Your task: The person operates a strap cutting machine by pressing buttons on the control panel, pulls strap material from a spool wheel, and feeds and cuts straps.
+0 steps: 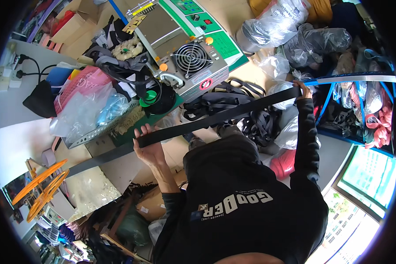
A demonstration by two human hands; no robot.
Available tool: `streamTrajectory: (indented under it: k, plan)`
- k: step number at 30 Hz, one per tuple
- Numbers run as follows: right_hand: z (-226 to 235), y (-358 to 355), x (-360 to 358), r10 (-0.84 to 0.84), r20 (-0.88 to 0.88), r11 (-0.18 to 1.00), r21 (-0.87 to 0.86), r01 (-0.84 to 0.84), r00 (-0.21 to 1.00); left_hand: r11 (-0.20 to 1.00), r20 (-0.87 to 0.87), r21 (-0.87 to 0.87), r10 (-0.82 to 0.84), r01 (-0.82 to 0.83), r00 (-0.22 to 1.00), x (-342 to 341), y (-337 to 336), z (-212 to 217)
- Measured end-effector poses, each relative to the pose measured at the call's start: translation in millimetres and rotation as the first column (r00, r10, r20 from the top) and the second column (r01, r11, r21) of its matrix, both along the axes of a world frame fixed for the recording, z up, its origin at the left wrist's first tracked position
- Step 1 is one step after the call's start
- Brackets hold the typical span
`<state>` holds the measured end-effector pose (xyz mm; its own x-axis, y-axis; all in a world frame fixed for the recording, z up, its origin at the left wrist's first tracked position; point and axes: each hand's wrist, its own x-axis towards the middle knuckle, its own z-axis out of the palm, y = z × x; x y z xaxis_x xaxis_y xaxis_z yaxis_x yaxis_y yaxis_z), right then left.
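Note:
A long black webbing strap [220,116] is stretched taut between both my hands, in front of my dark sweatshirt. My left hand [148,147] grips its left end, low and near my body. My right hand [304,89] pinches the other end, held higher and farther out with the arm extended. Under the strap lies a pile of loose black straps [244,94].
A grey metal machine [191,57] with a fan grille and green control panel stands ahead. Clear plastic bags [295,39] pile up at the back right. A blue rack [352,81] with pink straps stands right. Orange reels [42,187] sit lower left, a power strip [6,72] far left.

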<state>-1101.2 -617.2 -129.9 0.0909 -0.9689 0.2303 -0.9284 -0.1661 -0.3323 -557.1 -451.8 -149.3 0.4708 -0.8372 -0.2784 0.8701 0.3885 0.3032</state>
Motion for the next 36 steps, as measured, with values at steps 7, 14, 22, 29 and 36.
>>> streamTrajectory:
  k: [7,14,22,29,36]
  plan:
    - [-33,-30,-7,0.155,-0.014,0.964,-0.215,-0.155,0.988,0.998,0.016,0.051,-0.036,0.035,0.999,-43,5,-27]
    - [-69,-40,-42,-0.010,-0.017,0.992,-0.126,0.008,1.000,1.000,0.116,0.002,-0.026,0.026,0.993,-58,-21,-10]
    - [-85,-33,-90,-0.091,-0.116,0.994,-0.072,0.083,0.989,1.000,0.096,-0.013,0.020,-0.019,0.995,-55,-25,10]
    - [-89,-24,-56,-0.047,0.108,0.971,-0.230,0.071,0.993,0.977,0.169,0.214,-0.018,-0.019,0.985,-64,-10,20]
    - [-28,-9,99,0.432,0.354,0.889,-0.013,-0.457,0.830,0.722,0.727,0.680,-0.641,0.129,-0.244,-158,-11,56]
